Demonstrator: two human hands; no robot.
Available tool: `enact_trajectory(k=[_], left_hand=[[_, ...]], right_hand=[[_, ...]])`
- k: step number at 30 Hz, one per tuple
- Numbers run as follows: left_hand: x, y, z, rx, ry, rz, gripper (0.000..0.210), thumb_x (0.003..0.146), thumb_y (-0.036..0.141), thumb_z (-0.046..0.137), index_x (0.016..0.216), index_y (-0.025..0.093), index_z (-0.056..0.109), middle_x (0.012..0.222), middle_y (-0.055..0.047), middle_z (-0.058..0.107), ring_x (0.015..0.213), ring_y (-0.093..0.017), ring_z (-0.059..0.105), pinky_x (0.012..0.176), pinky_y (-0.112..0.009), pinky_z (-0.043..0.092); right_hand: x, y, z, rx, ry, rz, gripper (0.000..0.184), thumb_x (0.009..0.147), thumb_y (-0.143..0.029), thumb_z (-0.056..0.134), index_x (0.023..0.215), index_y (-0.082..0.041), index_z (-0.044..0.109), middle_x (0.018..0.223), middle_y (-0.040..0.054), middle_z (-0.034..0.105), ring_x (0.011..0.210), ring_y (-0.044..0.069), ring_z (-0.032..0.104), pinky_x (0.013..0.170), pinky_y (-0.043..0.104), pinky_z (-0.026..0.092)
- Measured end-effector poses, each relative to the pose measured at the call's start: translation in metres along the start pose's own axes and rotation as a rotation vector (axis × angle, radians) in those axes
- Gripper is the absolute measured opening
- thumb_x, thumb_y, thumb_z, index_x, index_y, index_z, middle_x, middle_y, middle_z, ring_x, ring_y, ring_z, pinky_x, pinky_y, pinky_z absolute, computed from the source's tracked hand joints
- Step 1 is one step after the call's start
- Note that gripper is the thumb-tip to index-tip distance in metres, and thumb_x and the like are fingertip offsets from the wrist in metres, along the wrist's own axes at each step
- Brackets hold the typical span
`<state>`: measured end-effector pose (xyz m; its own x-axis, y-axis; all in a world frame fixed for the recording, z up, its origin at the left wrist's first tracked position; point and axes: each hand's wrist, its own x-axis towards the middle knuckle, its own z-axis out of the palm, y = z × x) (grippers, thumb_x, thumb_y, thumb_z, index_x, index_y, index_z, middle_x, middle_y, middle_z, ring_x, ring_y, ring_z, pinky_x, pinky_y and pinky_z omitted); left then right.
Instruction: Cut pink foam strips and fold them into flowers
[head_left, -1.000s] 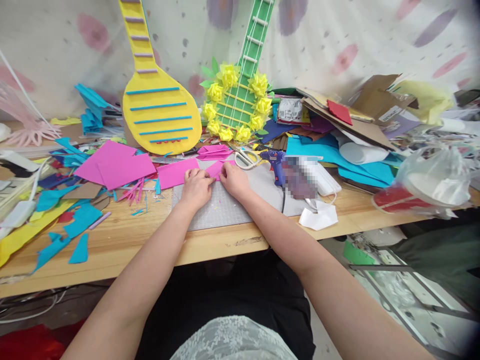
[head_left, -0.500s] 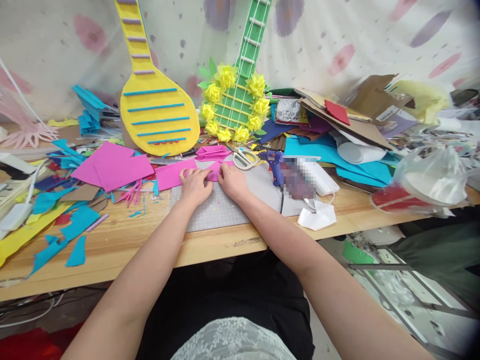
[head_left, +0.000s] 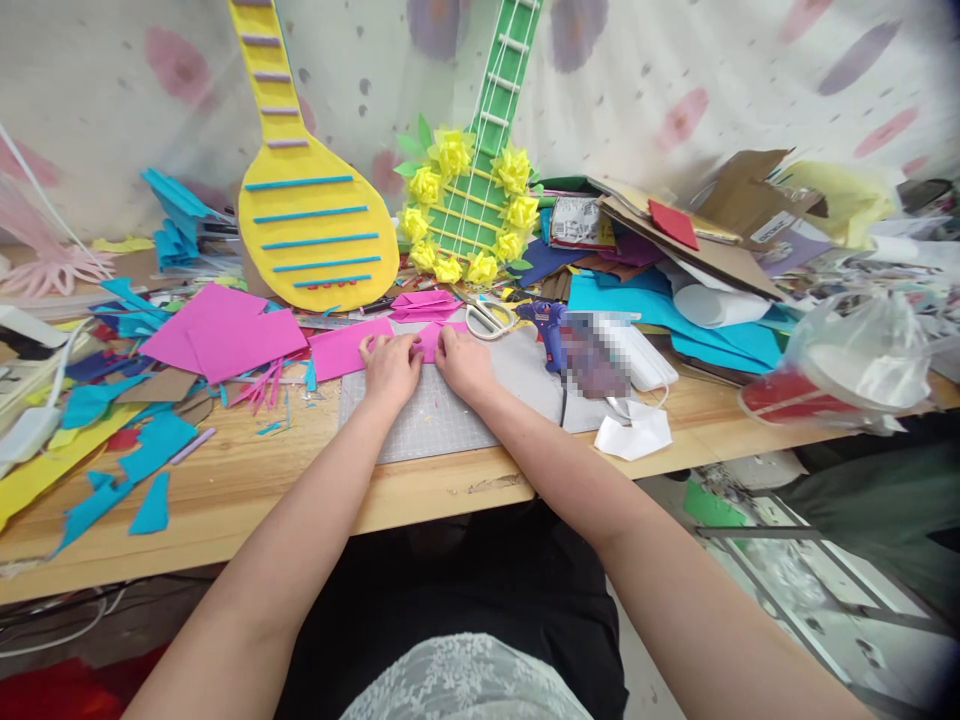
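Note:
A strip of bright pink paper (head_left: 337, 352) lies along the upper edge of a grey cutting mat (head_left: 435, 420). My left hand (head_left: 391, 368) rests on it with curled fingers, thumb side pressed to the paper. Close by on the right, my right hand (head_left: 463, 362) pinches the same pink sheet, its fingers bunched together. The fingertips partly hide the paper between the hands. Just beyond lies a folded pink piece (head_left: 424, 305). Scissors with pale handles (head_left: 491, 320) lie behind my right hand, and a blue glue gun (head_left: 551, 335) sits to its right.
A yellow paper guitar (head_left: 319, 225) and a green one (head_left: 480, 200) ringed with yellow flowers lean at the back. Pink sheets (head_left: 229, 335) and blue scraps (head_left: 157, 440) cover the left. Stacked cardboard (head_left: 690, 240) and a bagged red cup (head_left: 802, 390) stand right.
My left hand's thumb has drawn in against the fingers, and the hand has shifted slightly. My right hand and the pink paper stay nearly in place.

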<state>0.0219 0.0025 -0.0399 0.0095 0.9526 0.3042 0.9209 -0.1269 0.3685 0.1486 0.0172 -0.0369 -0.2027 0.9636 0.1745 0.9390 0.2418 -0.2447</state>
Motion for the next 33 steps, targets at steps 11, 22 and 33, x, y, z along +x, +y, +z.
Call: enact_trajectory(k=[11, 22, 33], left_hand=[[0.0, 0.0021, 0.0029, 0.103, -0.029, 0.095, 0.024, 0.085, 0.019, 0.042, 0.091, 0.026, 0.064, 0.094, -0.006, 0.067, 0.101, -0.027, 0.052, 0.103, -0.049, 0.022], [-0.0013, 0.0051, 0.0007, 0.102, -0.036, 0.104, 0.021, 0.085, 0.029, 0.046, 0.091, 0.025, 0.065, 0.093, -0.008, 0.065, 0.102, -0.028, 0.05, 0.104, -0.052, 0.02], [0.0007, 0.0053, 0.0049, 0.117, -0.042, 0.066, 0.018, 0.081, 0.035, 0.052, 0.091, 0.026, 0.064, 0.093, -0.007, 0.065, 0.103, -0.028, 0.05, 0.104, -0.051, 0.022]], right_hand=[[0.0, -0.0022, -0.0024, -0.007, -0.036, 0.008, 0.027, 0.091, -0.021, 0.035, 0.111, -0.014, 0.051, 0.104, 0.0134, 0.064, 0.094, 0.022, 0.061, 0.078, 0.031, 0.044], [0.0016, -0.0003, 0.0023, -0.005, -0.011, -0.007, 0.024, 0.091, -0.021, 0.036, 0.11, -0.015, 0.05, 0.105, 0.0133, 0.063, 0.095, 0.022, 0.06, 0.077, 0.031, 0.044], [-0.0053, 0.0065, 0.0047, 0.078, 0.031, -0.131, 0.021, 0.087, -0.019, 0.039, 0.103, -0.013, 0.051, 0.105, 0.0136, 0.059, 0.098, 0.023, 0.054, 0.086, 0.035, 0.042]])
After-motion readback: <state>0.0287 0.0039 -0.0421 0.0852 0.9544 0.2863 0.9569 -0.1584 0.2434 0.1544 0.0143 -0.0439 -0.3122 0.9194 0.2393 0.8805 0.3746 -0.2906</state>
